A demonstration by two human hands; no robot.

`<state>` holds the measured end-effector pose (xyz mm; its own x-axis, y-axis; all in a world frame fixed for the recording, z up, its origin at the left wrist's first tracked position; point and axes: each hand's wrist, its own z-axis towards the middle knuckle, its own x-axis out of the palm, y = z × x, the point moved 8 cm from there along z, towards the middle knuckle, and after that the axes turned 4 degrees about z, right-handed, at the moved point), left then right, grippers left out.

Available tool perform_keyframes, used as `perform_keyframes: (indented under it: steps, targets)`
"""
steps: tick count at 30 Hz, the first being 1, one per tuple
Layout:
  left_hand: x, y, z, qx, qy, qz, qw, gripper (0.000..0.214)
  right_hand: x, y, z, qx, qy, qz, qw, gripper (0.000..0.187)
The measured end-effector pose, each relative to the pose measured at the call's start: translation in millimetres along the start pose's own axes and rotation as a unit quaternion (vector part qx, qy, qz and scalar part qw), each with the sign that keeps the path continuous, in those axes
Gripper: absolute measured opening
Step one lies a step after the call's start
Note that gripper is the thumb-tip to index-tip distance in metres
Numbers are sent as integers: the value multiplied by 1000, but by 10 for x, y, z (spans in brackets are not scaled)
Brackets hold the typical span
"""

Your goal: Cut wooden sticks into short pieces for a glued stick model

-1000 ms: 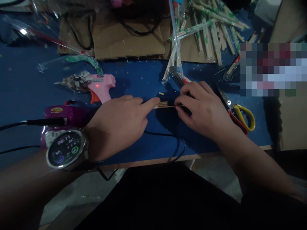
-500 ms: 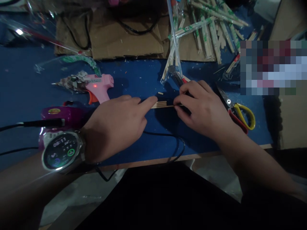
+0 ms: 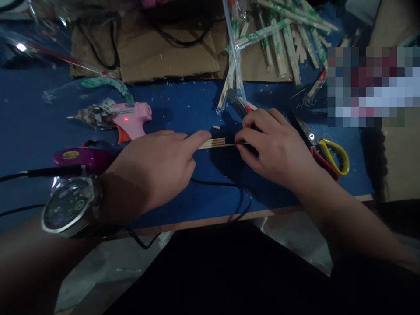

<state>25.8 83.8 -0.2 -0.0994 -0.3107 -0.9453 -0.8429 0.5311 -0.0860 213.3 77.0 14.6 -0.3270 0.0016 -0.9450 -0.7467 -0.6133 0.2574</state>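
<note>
Several thin wooden sticks [image 3: 217, 142] lie side by side on the blue tabletop. My left hand [image 3: 157, 168], with a watch on its wrist, covers their left part; its index finger is stretched along them and its other fingers are bent. One stick sticks out to the right past the others, and my right hand [image 3: 274, 151] pinches that end between thumb and fingers. A box cutter [image 3: 236, 101] with a red part reaches out from beneath the right hand; whether the hand grips it is hidden. A short cut piece of stick [image 3: 216, 127] lies above the row.
A pink hot glue gun [image 3: 134, 118] with a lit red light lies left, above a purple device [image 3: 80, 158] with a black cord. Yellow-and-red scissors [image 3: 333, 153] lie right. Wrapped chopsticks [image 3: 278, 48] and cardboard [image 3: 167, 57] lie at the back. A black cable [image 3: 226, 184] crosses the front.
The whole view has shifted slightly, so most things sit a little further left. My left wrist has turned a little. Both hands keep their places on the sticks.
</note>
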Motion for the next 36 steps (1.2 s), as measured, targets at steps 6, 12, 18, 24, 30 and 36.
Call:
perform_keyframes:
  steps: [6,12,18,24,30,36]
  targets:
    - [0,2,3,8,0,9,1000,66,8,-1,7,-1,3,4,1000,19]
    - [-25,-12,-15,15,-17,17,1000,64,8,0,0,-1,-3,7,1000,20]
    - [-40,-11,-38,13,-32,10,999,62,-9,8,-4,0,-5,4,1000,21]
    - [-27,-6,-42,7,-30,-7,1000,61,1,3,1,1,0,9,1000,20]
    - [-62,-20,-32,-9,-27,3,1000,58,-150,-28,6,19,-28,35,999,17]
    - [-79,-48,-28,-10,-34,16,999,53,-421,14,-11,16,-107,130,986,15]
